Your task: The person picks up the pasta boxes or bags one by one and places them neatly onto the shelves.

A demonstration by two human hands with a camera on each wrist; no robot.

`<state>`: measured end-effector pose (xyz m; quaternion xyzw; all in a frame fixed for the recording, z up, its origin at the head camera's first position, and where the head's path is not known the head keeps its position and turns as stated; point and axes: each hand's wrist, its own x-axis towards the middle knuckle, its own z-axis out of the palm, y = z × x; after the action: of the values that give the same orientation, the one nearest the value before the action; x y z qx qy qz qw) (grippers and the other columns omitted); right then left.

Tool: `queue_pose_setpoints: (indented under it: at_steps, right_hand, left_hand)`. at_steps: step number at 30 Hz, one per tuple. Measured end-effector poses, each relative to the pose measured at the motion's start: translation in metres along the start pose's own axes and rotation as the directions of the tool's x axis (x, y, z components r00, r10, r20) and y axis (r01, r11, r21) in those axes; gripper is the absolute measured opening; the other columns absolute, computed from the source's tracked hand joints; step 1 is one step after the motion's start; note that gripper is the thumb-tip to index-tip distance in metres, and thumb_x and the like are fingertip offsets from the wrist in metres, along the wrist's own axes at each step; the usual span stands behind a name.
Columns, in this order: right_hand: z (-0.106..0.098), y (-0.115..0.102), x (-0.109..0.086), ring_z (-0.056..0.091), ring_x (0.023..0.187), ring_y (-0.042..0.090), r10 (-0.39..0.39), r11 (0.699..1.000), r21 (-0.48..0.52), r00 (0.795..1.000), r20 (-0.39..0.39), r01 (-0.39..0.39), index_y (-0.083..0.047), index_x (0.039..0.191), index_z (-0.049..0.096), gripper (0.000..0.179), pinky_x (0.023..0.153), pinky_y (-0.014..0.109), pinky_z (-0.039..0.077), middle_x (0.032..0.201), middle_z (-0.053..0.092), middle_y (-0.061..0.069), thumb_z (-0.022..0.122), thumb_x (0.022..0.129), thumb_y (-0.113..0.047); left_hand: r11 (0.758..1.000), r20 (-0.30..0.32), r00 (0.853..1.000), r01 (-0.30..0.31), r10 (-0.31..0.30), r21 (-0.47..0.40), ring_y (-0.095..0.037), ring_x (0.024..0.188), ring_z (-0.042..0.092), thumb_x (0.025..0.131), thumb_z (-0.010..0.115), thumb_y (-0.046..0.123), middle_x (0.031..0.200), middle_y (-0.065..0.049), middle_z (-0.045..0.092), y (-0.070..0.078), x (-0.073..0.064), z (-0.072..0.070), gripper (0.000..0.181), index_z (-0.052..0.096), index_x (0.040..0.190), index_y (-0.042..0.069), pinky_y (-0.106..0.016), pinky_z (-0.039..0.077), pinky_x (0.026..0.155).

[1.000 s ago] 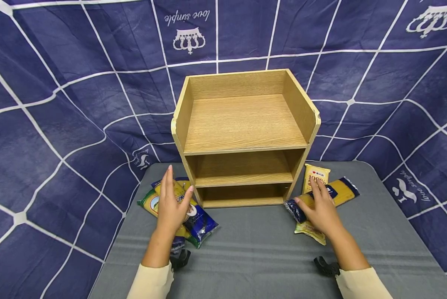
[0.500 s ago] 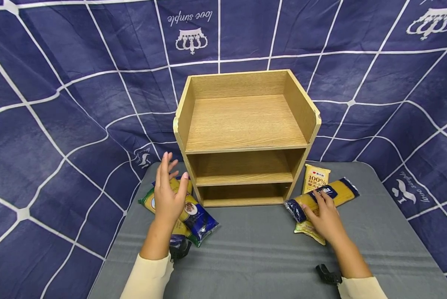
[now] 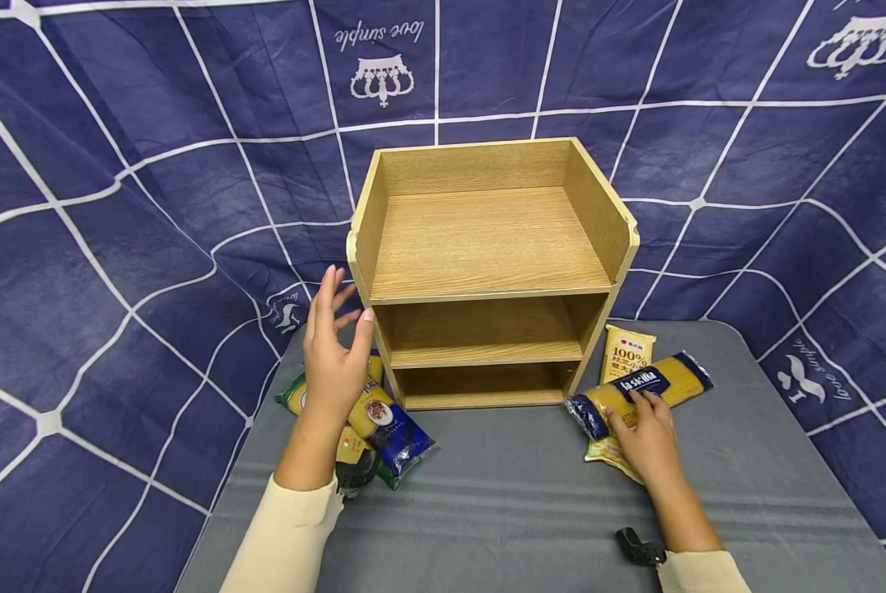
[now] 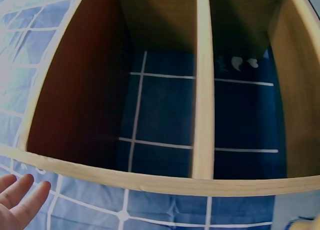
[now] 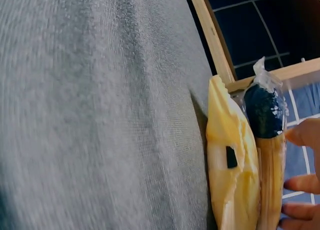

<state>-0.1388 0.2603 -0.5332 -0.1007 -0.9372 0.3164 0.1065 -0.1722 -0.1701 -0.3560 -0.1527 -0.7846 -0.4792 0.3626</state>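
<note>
My right hand (image 3: pixel 648 441) rests its fingertips on a clear-wrapped spaghetti pack (image 3: pixel 678 380) with dark blue ends and label. That pack lies crosswise over a pale yellow pasta packet (image 3: pixel 625 349), right of a wooden shelf unit (image 3: pixel 480 239). From the right wrist, the thumb and fingers (image 5: pixel 302 184) meet the top face of the spaghetti pack (image 5: pixel 271 175) without wrapping round it. Raised by the unit's left side, my left hand (image 3: pixel 333 366) has spread fingers and holds nothing. Behind and below it lies a heap of pasta packs, with a blue-and-yellow one (image 3: pixel 397 435) uppermost, partly hidden by the forearm.
The unit has a tray-like top with raised sides and two compartments under it; the left wrist view looks into these past a wooden divider (image 4: pixel 203 90). A grey cloth (image 3: pixel 502 494) covers the table. Blue, white-lined fabric (image 3: pixel 154 346) hangs around the back and sides.
My left hand has risen and moved forward along the unit's left side. My right hand has come down onto the spaghetti pack and shifted slightly back, uncovering its label. The packs lie as before.
</note>
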Motion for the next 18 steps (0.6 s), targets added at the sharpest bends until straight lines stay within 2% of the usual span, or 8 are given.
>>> queue_pose_setpoints:
  at_steps: [3, 6, 12, 18]
  right_hand:
    - [0.002, -0.002, 0.002, 0.029, 0.141, 0.055, 0.068, 0.998, -0.003, 0.998, 0.005, -0.068, 0.008, 0.146, 0.044, 0.067, 0.116, 0.065, 0.024, 0.152, 0.031, 0.036, 0.064, 0.097, -0.033]
    - [0.004, -0.004, 0.004, 0.025, 0.143, 0.056, 0.100, 0.995, -0.025, 0.994, 0.034, -0.099, 0.005, 0.149, 0.040, 0.072, 0.116, 0.066, 0.024, 0.155, 0.026, 0.037, 0.062, 0.098, -0.040]
    - [0.010, -0.007, 0.006, 0.020, 0.146, 0.056, 0.112, 0.994, -0.013, 0.993, 0.037, -0.111, 0.005, 0.151, 0.038, 0.074, 0.118, 0.066, 0.023, 0.157, 0.020, 0.038, 0.061, 0.098, -0.042]
    - [0.012, -0.003, 0.006, 0.013, 0.150, 0.055, 0.105, 0.994, 0.018, 0.993, 0.046, -0.106, 0.001, 0.153, 0.037, 0.074, 0.120, 0.067, 0.018, 0.161, 0.014, 0.035, 0.062, 0.098, -0.041]
  left_hand:
    - [1.000, 0.012, 1.000, -0.010, 0.010, 0.004, -0.027, 0.137, 0.052, 0.100, 0.059, 0.010, 0.157, -0.008, 0.042, 0.004, 0.008, 0.002, 0.070, 0.027, 0.161, 0.018, -0.047, 0.053, 0.100]
    - [1.000, 0.012, 1.000, -0.006, 0.006, 0.001, -0.026, 0.138, 0.051, 0.100, 0.060, 0.012, 0.156, -0.007, 0.042, 0.006, 0.015, 0.004, 0.069, 0.028, 0.161, 0.020, -0.049, 0.053, 0.099]
    - [1.000, 0.018, 1.000, 0.005, -0.005, 0.018, -0.025, 0.135, 0.050, 0.101, 0.059, 0.017, 0.154, -0.007, 0.044, 0.006, 0.025, 0.008, 0.067, 0.030, 0.160, 0.025, -0.050, 0.052, 0.097]
    - [0.998, 0.030, 0.999, 0.039, -0.041, 0.055, -0.025, 0.134, 0.049, 0.103, 0.056, 0.022, 0.154, -0.006, 0.044, 0.007, 0.036, 0.009, 0.064, 0.029, 0.159, 0.034, -0.054, 0.050, 0.100]
